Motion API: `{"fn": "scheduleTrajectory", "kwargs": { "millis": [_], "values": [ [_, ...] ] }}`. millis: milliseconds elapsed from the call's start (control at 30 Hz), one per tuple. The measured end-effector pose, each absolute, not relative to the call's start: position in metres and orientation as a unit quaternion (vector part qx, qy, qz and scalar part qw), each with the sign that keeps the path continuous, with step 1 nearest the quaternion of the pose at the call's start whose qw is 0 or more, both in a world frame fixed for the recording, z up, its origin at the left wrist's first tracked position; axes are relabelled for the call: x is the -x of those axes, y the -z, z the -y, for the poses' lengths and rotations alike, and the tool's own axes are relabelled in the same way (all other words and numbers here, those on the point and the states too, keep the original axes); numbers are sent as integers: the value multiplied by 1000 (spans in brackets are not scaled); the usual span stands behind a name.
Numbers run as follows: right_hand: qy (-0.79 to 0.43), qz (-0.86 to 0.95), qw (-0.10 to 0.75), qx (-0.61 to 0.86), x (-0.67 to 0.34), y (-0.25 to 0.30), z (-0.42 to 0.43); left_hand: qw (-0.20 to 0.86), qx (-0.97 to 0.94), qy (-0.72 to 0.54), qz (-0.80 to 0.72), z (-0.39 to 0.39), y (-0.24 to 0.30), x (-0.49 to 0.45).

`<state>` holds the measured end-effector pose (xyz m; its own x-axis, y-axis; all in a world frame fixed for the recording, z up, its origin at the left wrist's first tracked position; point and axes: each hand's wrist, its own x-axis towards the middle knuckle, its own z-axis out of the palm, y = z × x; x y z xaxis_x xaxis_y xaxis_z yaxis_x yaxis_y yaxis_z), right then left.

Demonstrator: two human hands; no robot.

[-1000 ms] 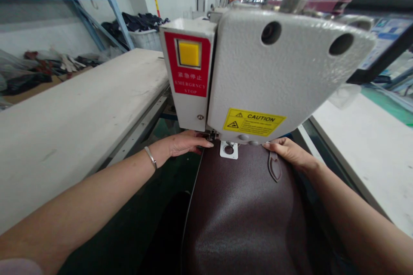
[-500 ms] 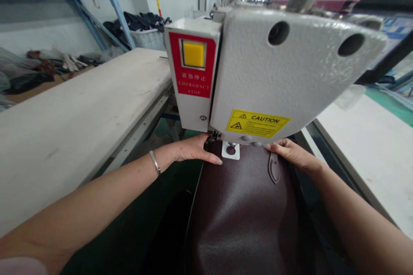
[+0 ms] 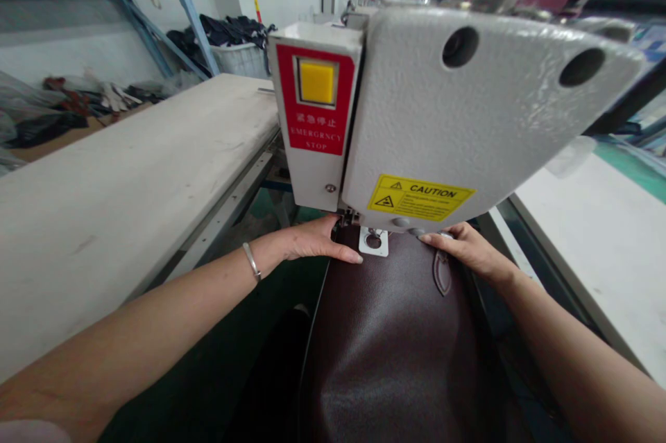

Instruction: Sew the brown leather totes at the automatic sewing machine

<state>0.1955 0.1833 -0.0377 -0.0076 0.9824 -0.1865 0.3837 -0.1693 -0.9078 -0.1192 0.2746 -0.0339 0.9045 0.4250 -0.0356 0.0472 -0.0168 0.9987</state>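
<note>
Under the grey head of an industrial sewing machine (image 3: 416,117) lies a dark brown leather panel (image 3: 379,332), which hangs down toward me. A small white square plate (image 3: 382,249) with a round hole rests on the leather below the machine head. My left hand (image 3: 318,240) grips the panel's left edge, thumb on top and pointing at the plate; its other fingers are mostly hidden. At the right edge my right hand (image 3: 465,247) holds the leather, thumb on top near the machine's underside. Beside it a stitched, pointed leather tab (image 3: 442,275) lies on the panel.
A yellow emergency stop button (image 3: 317,82) sits on the box left of the head. Pale tabletops flank the machine at left (image 3: 130,172) and right (image 3: 603,235). A basket (image 3: 242,60) of dark cloth stands behind, beside a blue shelf rack (image 3: 192,27).
My right thumb has slid slightly left along the leather. My left hand and the panel look nearly unchanged; the view has shifted a little.
</note>
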Motion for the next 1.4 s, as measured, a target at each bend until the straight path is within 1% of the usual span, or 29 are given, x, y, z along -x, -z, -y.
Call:
{"fn": "scheduleTrajectory", "kwargs": {
  "millis": [300, 533, 733, 833, 967, 1167, 1300, 1400],
  "values": [
    [-431, 547, 345, 629, -187, 32, -181, 656, -699, -179, -222, -264, 30, 115],
    [-428, 555, 358, 617, -187, 37, -181, 644, -702, -179, -248, -267, 31, 117],
    [-428, 544, 356, 628, -195, 38, -185, 637, -714, -166, -238, -270, 30, 111],
    [-433, 538, 343, 637, -198, 35, -181, 613, -734, -172, -237, -266, 30, 110],
    [-445, 537, 337, 632, -192, 35, -175, 573, -755, -161, -275, -262, 36, 120],
    [-439, 551, 350, 618, -183, 43, -184, 596, -725, -170, -301, -267, 48, 126],
    [-418, 566, 350, 618, -186, 50, -188, 623, -703, -197, -280, -257, 41, 116],
    [-380, 578, 335, 640, -189, 53, -186, 630, -670, -222, -323, -240, 32, 113]
  ]
}}
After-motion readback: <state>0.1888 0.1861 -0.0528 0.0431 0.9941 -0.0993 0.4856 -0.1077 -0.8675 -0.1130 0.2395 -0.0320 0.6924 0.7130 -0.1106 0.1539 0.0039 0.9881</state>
